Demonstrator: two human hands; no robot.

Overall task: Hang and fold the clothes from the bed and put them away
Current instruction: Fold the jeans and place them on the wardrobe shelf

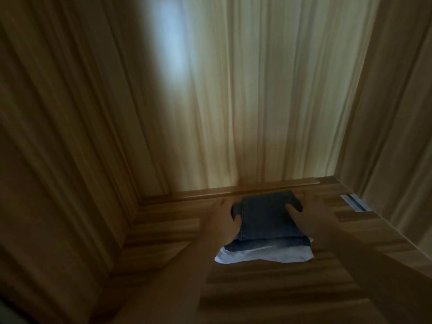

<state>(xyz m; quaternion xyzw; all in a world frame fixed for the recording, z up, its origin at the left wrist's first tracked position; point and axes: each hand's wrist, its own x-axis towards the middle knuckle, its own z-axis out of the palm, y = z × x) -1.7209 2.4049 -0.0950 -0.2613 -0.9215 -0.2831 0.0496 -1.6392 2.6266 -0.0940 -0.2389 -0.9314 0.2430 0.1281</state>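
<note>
Inside a dim wooden cupboard (233,90), folded jeans (268,220) sit on a folded white cloth (264,254) on the shelf (257,295), near the back wall. The left hand (224,224) cups the pile's left side and the right hand (313,216) its right, thumbs on the denim; it's pretty blurry. There's a small white sticker (355,202) far right on the shelf.

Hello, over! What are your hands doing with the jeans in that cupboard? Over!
Left hand and right hand each grip a side of the folded jeans. Jeans sit atop white cloth on the wooden shelf. Nothing blocking.
</note>
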